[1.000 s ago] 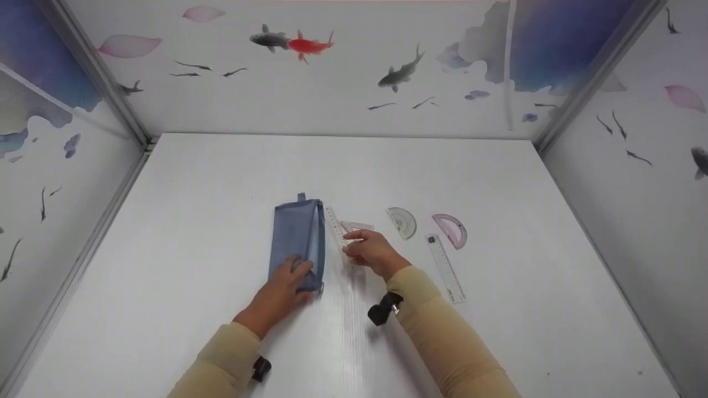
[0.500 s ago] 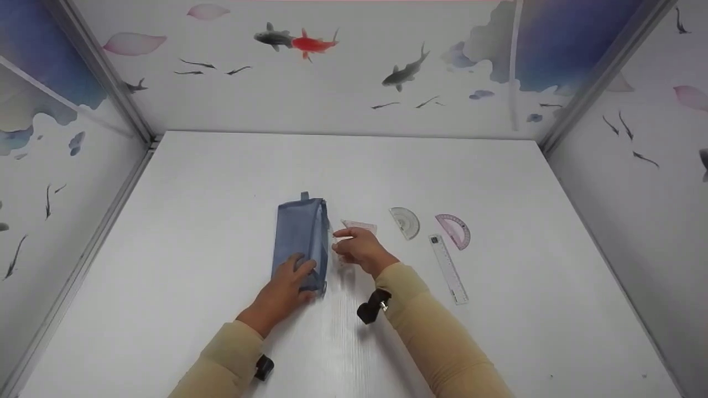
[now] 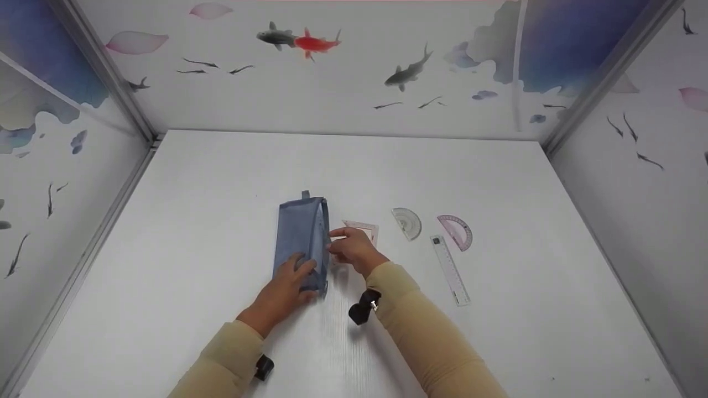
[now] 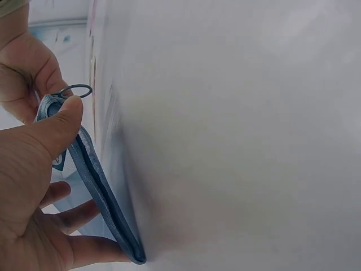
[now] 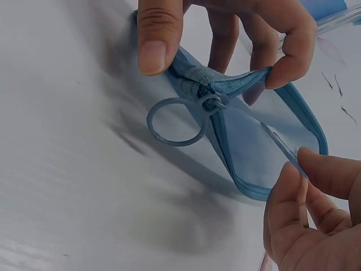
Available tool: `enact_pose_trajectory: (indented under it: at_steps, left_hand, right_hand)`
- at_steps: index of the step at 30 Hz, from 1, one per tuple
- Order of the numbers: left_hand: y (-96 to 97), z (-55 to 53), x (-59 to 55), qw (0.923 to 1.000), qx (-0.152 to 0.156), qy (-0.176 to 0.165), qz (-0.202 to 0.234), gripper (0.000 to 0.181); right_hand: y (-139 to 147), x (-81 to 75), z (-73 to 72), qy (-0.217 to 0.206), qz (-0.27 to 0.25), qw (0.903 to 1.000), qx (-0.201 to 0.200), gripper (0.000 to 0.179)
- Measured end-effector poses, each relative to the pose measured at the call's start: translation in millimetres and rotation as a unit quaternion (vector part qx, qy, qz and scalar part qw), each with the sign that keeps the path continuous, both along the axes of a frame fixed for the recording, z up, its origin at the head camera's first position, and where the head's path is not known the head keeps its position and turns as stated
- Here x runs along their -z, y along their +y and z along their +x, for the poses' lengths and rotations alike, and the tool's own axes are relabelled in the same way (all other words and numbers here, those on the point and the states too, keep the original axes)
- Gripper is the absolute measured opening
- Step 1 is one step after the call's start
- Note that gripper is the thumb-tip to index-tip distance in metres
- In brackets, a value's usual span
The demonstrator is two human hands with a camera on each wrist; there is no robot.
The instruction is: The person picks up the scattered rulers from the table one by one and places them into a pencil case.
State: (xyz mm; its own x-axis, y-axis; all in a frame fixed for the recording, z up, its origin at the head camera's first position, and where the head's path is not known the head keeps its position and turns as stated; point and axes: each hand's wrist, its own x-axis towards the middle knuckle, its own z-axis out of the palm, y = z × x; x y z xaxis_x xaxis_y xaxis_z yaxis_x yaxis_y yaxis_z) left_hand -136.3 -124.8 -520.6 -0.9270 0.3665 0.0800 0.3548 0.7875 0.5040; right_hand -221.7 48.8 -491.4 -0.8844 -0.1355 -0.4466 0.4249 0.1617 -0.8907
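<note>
A blue pencil pouch [image 3: 298, 232] lies lengthwise on the white table, unzipped along its right side. My left hand [image 3: 282, 284] grips its near end, thumb on one side and fingers on the other. In the right wrist view the pouch mouth [image 5: 254, 189] gapes, with a ring zip pull [image 5: 176, 141] hanging from its corner. My right hand [image 3: 357, 251] pinches a clear straight ruler [image 5: 282, 145] between thumb and fingers. The ruler's far part is inside the mouth; in the head view it is mostly hidden.
Just beyond my right hand lies a clear set square [image 3: 359, 225] with pink markings, partly covered. Farther right are a clear protractor [image 3: 408, 224], a pink protractor [image 3: 467, 236] and a second straight ruler [image 3: 451, 271]. Patterned walls [image 3: 332, 105] enclose the table's back and sides.
My right hand has moved left with the ruler, from beside the pouch to its open edge, and the ruler has entered it. More of the set square shows. My left hand stays on the pouch.
</note>
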Motion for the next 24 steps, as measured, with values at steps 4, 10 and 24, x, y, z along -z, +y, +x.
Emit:
enact_pose_trajectory:
  at_steps: [4,10,24]
  left_hand:
    - [-0.4,-0.4,0.3,1.0,-0.005,-0.005,-0.001,0.058]
    - [-0.1,-0.4,-0.2,1.0,-0.002,0.0,0.01,0.058]
    - [0.1,-0.7,-0.4,0.9998,-0.007,0.014,0.011,0.058]
  right_hand:
    - [-5.4,-1.4,1.3,0.004,0.006,1.0,0.005,0.035]
    - [-10.1,0.2,2.6,0.017,0.032,0.9993,0.014,0.034]
    - [-15.2,-0.1,2.6,0.018,0.038,0.9991,0.006,0.037]
